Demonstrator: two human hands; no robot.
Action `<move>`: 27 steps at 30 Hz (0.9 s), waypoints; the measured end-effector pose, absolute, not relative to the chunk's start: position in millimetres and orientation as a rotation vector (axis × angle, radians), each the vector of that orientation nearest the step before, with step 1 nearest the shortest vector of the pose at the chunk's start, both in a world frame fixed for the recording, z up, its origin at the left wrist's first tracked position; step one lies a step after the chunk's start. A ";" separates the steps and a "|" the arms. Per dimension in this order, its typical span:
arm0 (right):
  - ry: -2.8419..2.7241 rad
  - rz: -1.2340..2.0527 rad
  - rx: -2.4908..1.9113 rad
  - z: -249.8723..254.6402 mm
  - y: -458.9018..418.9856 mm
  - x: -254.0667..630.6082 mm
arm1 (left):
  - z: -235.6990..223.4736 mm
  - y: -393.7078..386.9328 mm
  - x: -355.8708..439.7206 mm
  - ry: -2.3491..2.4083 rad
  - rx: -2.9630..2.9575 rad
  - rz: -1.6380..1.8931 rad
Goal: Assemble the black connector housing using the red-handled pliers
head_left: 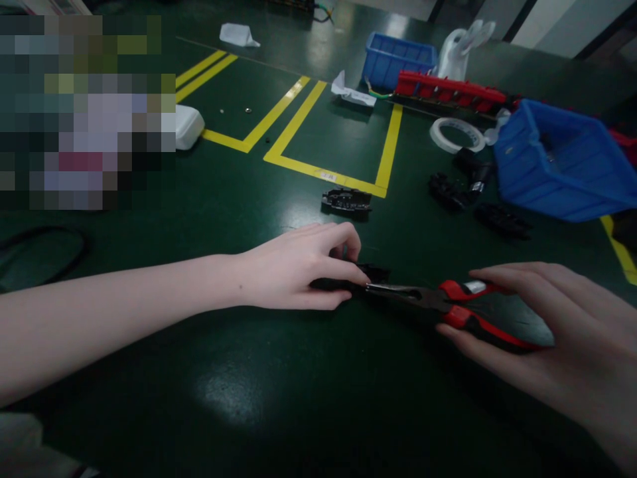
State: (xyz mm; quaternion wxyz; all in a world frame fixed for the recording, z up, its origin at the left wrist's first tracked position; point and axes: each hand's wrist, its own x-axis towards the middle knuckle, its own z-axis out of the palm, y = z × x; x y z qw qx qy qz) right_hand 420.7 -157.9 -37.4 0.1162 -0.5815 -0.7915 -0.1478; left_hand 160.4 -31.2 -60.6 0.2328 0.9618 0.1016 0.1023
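My left hand [303,265] is closed over a small black plastic part [371,272] and presses it onto the dark green table [249,358]. My right hand [552,332] grips the red and black handles of long-nose pliers [448,305]. The metal jaws of the pliers point left and meet the black part right at my left fingertips. Most of the part is hidden under my left fingers.
Another black part [347,200] lies just beyond my left hand, and several more [450,191] lie right of it. A blue bin [565,162] stands at right, a second blue bin [395,61] and a red tray [448,89] behind. A tape roll [456,135] lies nearby. Yellow lines [323,174] mark the table.
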 end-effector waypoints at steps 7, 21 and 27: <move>-2.399 -0.512 -1.613 -38.4 -157.0 427.8 | -67.1 -30.1 161.2 0.253 2.637 0.380; -2.477 -0.449 -1.543 -41.3 -151.7 432.0 | -60.4 -35.7 161.1 0.314 2.783 0.267; -2.514 -0.480 -1.520 -37.7 -150.4 436.7 | -61.7 -34.6 163.3 0.373 2.735 0.296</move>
